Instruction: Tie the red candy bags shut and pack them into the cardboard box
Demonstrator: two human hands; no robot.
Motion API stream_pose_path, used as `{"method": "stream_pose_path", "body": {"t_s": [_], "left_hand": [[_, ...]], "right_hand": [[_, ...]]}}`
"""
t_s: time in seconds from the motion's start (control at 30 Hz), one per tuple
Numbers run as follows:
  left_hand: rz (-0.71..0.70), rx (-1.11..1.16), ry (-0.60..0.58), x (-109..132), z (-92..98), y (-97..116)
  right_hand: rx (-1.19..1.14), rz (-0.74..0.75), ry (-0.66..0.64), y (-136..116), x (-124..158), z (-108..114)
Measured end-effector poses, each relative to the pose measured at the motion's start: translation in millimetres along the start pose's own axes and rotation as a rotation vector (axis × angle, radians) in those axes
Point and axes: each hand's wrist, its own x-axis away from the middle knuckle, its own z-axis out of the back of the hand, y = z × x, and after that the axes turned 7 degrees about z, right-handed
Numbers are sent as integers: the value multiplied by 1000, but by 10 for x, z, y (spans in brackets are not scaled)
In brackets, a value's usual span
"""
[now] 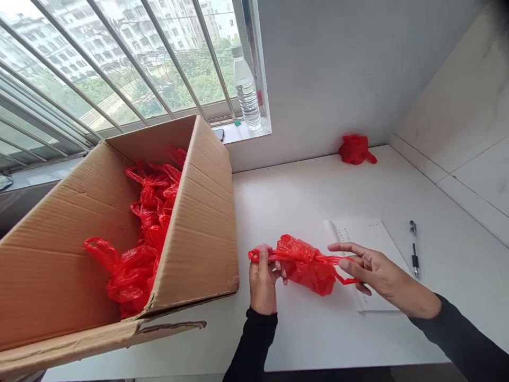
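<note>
A red plastic bag [308, 265], knotted in its middle around contents I cannot see, is stretched between my hands over the white table. My left hand [263, 281] pinches the looped handle at the bag's left end, thumb on top. On the other side, my right hand [368, 268] is closed on the right handle between thumb and fingers, with the index finger stretched out above it. A notebook [382, 254] with some writing lies partly under my right hand.
To the left stands an open cardboard box [207, 212] holding several red bags [153, 212]. A pen [414, 249] lies right of the notebook. Another red bag [355, 149] sits against the back wall. A water bottle [247, 93] stands on the sill by the barred window.
</note>
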Motion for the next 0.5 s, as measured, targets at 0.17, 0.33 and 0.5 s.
{"method": "stream_pose_path", "body": {"t_s": [0.17,0.33,0.5], "left_hand": [[64,-3,-36,33,-43,-125],[3,-16,88,-85,69,-175],[65,-5,153,-10,145,-256]], "right_hand": [[251,59,-12,33,-31,-215],[507,96,-60,238,40,-248],[525,191,20,540,45,-199]]}}
